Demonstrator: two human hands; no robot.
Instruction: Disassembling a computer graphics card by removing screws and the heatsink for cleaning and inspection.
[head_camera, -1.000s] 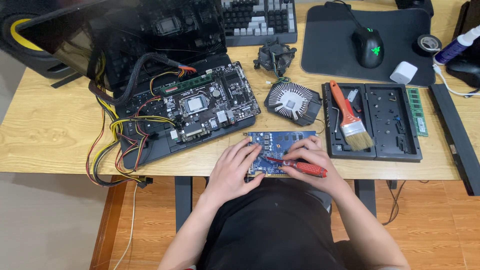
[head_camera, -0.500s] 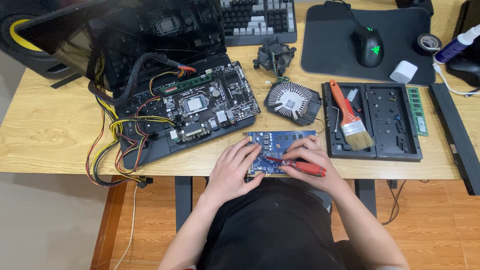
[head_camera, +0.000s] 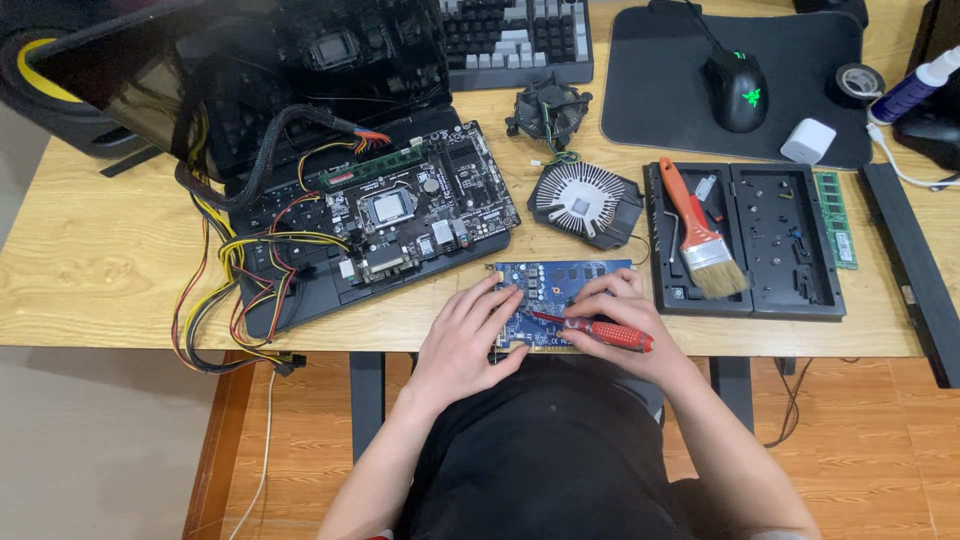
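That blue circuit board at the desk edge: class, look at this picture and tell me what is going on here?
A person sits at a wooden desk working on a blue circuit board at its near edge. The left hand lies flat on the board, steadying it, while the right hand holds a red-handled screwdriver with its tip on the board. Beside it lie a motherboard with coloured cables, a round heatsink, and a black tray with a paintbrush.
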